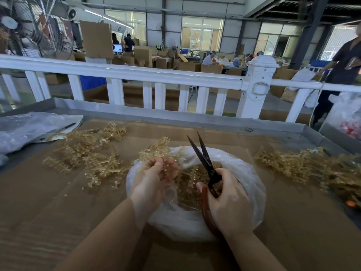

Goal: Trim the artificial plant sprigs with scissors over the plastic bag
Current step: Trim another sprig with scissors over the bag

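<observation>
Two hands are over a soft, see-through white plastic bag (195, 222) that sits on the brown cardboard-covered bench (58, 202). The right hand (230, 202) grips the red-brown handles of a pair of long dark metal scissors (205, 161). The blades are a little apart and point up and away from the hands. The left hand (150, 182) has its fingers curled round a pale gold plastic plant sprig (158, 149), and the top of the sprig sticks out past the far edge of the bag. The two hands are close but do not touch. Between them, inside the bag, lies a heap of small gold cut bits (191, 184).

To the left of the left hand, a loose pile of gold sprigs (88, 151) is spread on the bench. To the right of the right hand lies another pile of gold sprigs (304, 165). Further left there is a crumpled clear plastic sheet (29, 128) with a dark pen (66, 127) on it.

Past the bench stands a white fence rail (156, 75). Behind it are brown cardboard boxes (142, 55) and people working.
</observation>
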Demonstrator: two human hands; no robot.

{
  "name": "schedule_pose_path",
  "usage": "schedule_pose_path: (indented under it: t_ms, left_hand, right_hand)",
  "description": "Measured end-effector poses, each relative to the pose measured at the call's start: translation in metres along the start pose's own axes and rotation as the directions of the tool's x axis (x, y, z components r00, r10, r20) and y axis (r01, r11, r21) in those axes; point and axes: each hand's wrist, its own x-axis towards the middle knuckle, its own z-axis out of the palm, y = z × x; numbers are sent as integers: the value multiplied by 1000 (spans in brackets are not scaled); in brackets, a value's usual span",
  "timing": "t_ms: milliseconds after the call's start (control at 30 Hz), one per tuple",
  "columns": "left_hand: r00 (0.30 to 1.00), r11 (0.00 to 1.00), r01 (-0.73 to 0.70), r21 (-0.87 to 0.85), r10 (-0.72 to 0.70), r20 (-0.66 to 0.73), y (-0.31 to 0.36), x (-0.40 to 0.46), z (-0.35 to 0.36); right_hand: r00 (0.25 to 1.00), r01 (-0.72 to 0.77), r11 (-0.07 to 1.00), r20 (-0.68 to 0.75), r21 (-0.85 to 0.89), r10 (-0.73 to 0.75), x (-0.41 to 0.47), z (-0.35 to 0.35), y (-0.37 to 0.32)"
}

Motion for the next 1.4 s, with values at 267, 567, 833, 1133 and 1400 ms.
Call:
schedule_pose_path:
  t_ms: [267,567,833,1133,1400]
  left_hand:
    - [937,975,-163,-151,106,-332,51,25,-28]
    - [821,978,-15,208,131,-556,50,37,-62]
    - [890,601,5,799,361,-278,37,18,-48]
    - [886,55,34,998,460,-55,27,10,-34]
    - [877,-127,-235,964,400,267,4,8,-17]
  right_hand:
    - [999,23,1000,-23,-12,-23,0,2,-1]
    - [999,38,999,-16,-17,-39,0,4,1]
    - [999,51,998,2,-36,-51,-1,4,0]
    - [961,-23,993,270,-114,53,3,3,2]
    - [959,-21,994,277,-106,50,4,3,2]
